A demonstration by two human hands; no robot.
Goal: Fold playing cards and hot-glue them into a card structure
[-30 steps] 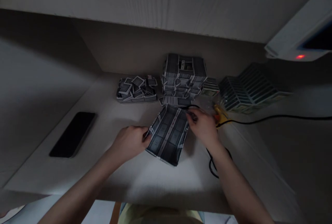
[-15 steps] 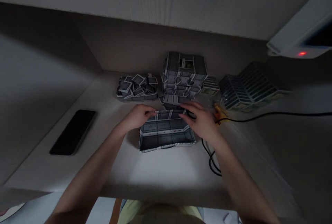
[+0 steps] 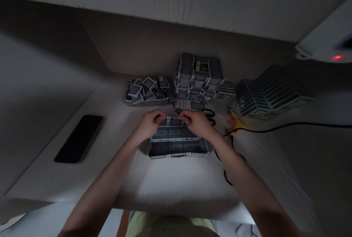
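An open box made of playing cards lies on the desk in front of me, its dark patterned card backs facing up inside. My left hand pinches the far rim of this box near its left corner. With thumb and fingers closed, my right hand grips the same rim around its middle. Just behind the box, loose cards lie flat, and the black handles of scissors show beside my right hand; their blades are hidden.
A shallow card tray heaped with folded cards stands behind left, next to a stacked card structure. Rows of cards stand at right, near a yellow glue gun with a black cable. A phone lies left.
My right hand has moved left along the far rim and closed its fingers on it. My left hand stays at the rim's left end. The scissor handles are now more visible.
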